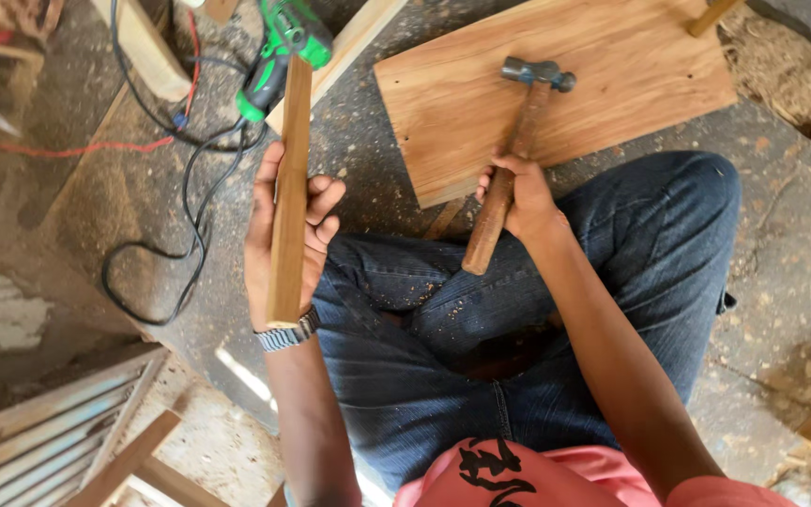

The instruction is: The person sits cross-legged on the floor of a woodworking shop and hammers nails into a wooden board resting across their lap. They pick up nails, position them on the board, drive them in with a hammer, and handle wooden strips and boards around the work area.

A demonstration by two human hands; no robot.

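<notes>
- Pink shirt (556, 474) with a black figure on it fills the bottom centre of the frame, closest to the lens, above crossed legs in blue jeans (443, 357) dusted with wood shavings; the person sits on the floor, which keeps both hands low over the work.
- Slatted wooden frame (49, 432) lies at the lower left, apart from the hands.
- Black cable (185, 244) loops over the gritty floor at the left and runs up toward a green power tool (283, 52) at the top, set down out of the way beside a pale plank.
- Left hand (279, 235), a metal watch at its wrist, is closed around a long narrow wooden strip (288, 188): palm behind it, fingers curling round its right edge. The strip stands lengthwise up the frame, its far end near the green tool, held in a way that seems to keep one face toward the eye.
- Right hand (518, 197), right of centre, is wrapped tight round the wooden handle of a hammer (518, 141), about halfway along, a choked-up hold that suits short, controlled taps.
- Hammer head rests over a broad wooden board (612, 75) lying flat on the floor at the upper right, just beyond the knees, within easy reach.
- Sawdust and timber offcuts crowd the right edge.
</notes>
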